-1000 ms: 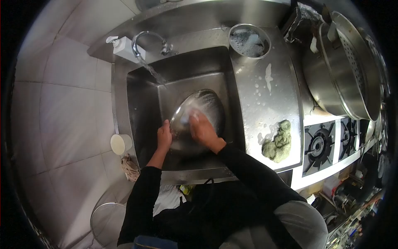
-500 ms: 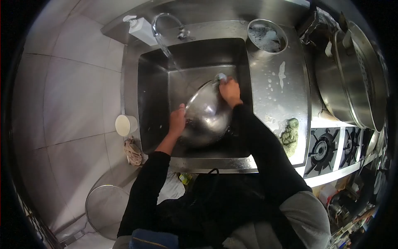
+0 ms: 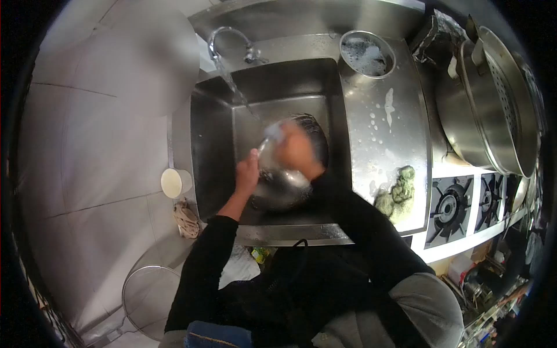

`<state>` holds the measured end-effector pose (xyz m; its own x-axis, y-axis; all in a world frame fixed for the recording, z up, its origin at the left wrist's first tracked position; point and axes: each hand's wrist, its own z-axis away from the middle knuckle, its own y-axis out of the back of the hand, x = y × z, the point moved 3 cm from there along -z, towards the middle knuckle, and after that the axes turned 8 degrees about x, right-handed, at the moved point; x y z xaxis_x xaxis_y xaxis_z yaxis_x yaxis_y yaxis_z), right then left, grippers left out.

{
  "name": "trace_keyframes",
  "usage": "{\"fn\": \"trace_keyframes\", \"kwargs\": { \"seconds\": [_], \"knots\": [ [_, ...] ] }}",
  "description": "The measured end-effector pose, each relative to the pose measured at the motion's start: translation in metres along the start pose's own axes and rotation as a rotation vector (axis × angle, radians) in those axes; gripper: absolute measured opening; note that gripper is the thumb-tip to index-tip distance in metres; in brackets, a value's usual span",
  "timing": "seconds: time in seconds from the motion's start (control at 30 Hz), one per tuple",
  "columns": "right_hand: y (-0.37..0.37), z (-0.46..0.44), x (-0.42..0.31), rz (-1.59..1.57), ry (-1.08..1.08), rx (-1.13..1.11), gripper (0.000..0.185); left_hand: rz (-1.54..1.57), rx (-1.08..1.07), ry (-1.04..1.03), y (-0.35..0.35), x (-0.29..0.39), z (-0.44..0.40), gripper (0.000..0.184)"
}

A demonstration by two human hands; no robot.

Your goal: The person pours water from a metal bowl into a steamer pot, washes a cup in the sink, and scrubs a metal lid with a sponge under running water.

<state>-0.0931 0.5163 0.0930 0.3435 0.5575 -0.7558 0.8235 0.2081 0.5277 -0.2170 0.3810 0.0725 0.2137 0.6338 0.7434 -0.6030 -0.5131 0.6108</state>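
A shiny metal bowl (image 3: 284, 190) is tilted on its side within the stainless sink (image 3: 212, 139). My left hand (image 3: 248, 175) grips the bowl's rim at its left side, thumb uppermost. Motion smears my right hand (image 3: 299, 152), which is over the bowl near the rim. At its fingers is a small pale pad (image 3: 274, 133), blurred, its exact kind unclear. Water runs from the curved faucet (image 3: 232, 33) into the sink, beyond the bowl. Part of the bowl is hidden behind my right hand and forearm.
On the right counter stand a metal container (image 3: 366, 55) of sudsy water and a greenish scrubbing cloth (image 3: 397, 194). A white cup (image 3: 176, 183) and a crumpled beige cloth (image 3: 185, 220) are at the left edge. Large pots (image 3: 473, 110) and a gas burner (image 3: 448, 204) lie farther right.
My right hand has swept left and toward me, from the bowl's far rim to over the bowl, with the pale pad. My left hand still grips the rim. A blurred grey shape now covers the soap bottle.
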Motion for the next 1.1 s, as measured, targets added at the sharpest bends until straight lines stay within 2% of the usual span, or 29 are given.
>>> {"fn": "trace_keyframes", "kwargs": {
  "seconds": [0.07, 0.1, 0.13, 0.17, 0.2, 0.23, 0.27, 0.3, 0.33, 0.37, 0.43, 0.5, 0.57, 0.6, 0.63, 0.7, 0.8, 0.83, 0.87, 0.9, 0.97, 1.0, 1.03, 1.07, 1.1],
  "knots": [
    [0.008, 0.01, -0.029, -0.131, 0.224, 0.016, 0.036, 0.033, -0.016, -0.06, -0.002, -0.022, -0.006, 0.057],
    [0.006, 0.01, -0.014, -0.088, 0.309, 0.057, 0.035, 0.068, -0.019, -0.128, -0.002, -0.026, -0.011, 0.057],
    [0.007, 0.008, 0.0, -0.047, 0.392, 0.092, 0.034, 0.044, -0.026, 0.075, 0.005, 0.009, 0.004, 0.055],
    [0.008, -0.004, 0.033, -0.102, -0.147, -0.003, 0.029, 0.034, -0.027, 0.084, 0.007, 0.008, 0.005, 0.055],
    [0.011, -0.016, 0.072, -0.148, -0.684, -0.101, 0.026, 0.003, -0.045, -0.01, 0.007, 0.011, 0.003, 0.055],
    [-0.007, -0.015, 0.126, 0.066, -0.783, -0.027, 0.025, -0.024, -0.064, -0.11, 0.004, 0.015, -0.002, 0.054],
    [-0.011, -0.01, 0.106, 0.186, -0.765, 0.101, 0.025, -0.029, -0.074, -0.111, 0.001, 0.02, -0.011, 0.054],
    [-0.017, -0.004, 0.074, 0.308, -0.742, 0.23, 0.026, -0.012, -0.05, 0.033, -0.003, 0.021, -0.025, 0.054],
    [-0.023, 0.009, 0.047, 0.24, -0.502, 0.093, 0.026, 0.003, -0.028, 0.184, -0.007, 0.018, -0.032, 0.059],
    [-0.023, 0.028, 0.021, 0.169, -0.258, -0.043, 0.025, 0.003, -0.038, 0.185, -0.011, 0.017, -0.039, 0.059],
    [0.005, 0.07, -0.033, 0.082, 0.222, 0.068, 0.025, 0.394, 0.006, 0.384, -0.014, 0.002, -0.055, 0.062],
    [-0.002, 0.055, -0.002, 0.105, 0.242, 0.064, 0.022, 0.356, 0.086, 0.422, -0.007, -0.01, -0.056, 0.064],
    [-0.016, 0.029, 0.059, -0.023, -0.36, 0.085, 0.022, 0.465, 0.097, 0.571, -0.004, -0.026, -0.045, 0.065],
    [-0.025, 0.012, 0.055, 0.017, -0.542, -0.11, 0.019, 0.463, 0.124, 0.6, -0.007, -0.028, -0.044, 0.065],
    [-0.042, 0.018, 0.042, 0.152, -0.336, -0.157, 0.022, 0.463, 0.113, 0.592, -0.011, -0.018, -0.041, 0.065],
    [-0.042, 0.048, -0.01, -0.033, 0.11, -0.093, 0.029, 0.51, 0.191, 0.688, -0.004, -0.001, -0.02, 0.066],
    [0.005, 0.086, -0.005, -0.136, 0.175, 0.044, 0.039, 0.611, 0.228, 0.741, -0.008, -0.056, -0.01, 0.068],
    [-0.01, 0.111, 0.047, 0.017, -0.024, -0.076, 0.035, 0.601, 0.226, 0.744, -0.005, -0.064, -0.008, 0.068],
    [0.017, 0.114, 0.061, -0.015, -0.537, -0.01, 0.026, 0.579, 0.276, 0.825, -0.002, -0.073, -0.002, 0.068],
    [0.0, 0.139, 0.107, 0.048, -0.887, 0.291, 0.022, 0.56, 0.315, 0.904, -0.004, -0.081, 0.004, 0.069],
    [-0.037, 0.179, 0.162, -0.245, -0.858, 0.253, 0.022, 0.558, 0.212, 0.814, -0.005, -0.091, -0.007, 0.07],
    [0.011, 0.13, 0.082, 0.131, -0.556, -0.219, 0.029, 0.51, 0.171, 0.821, -0.006, -0.076, -0.01, 0.07],
    [0.016, 0.105, 0.051, 0.197, -0.434, -0.464, 0.036, 0.448, 0.135, 0.833, -0.002, -0.062, -0.008, 0.071],
    [-0.012, 0.123, 0.031, 0.35, -0.073, -0.027, 0.033, 0.482, 0.149, 0.731, -0.004, -0.067, -0.011, 0.07],
    [-0.002, 0.097, 0.009, 0.079, -0.079, -0.032, 0.034, 0.522, 0.17, 0.619, -0.006, -0.068, -0.018, 0.07]
  ]
}}
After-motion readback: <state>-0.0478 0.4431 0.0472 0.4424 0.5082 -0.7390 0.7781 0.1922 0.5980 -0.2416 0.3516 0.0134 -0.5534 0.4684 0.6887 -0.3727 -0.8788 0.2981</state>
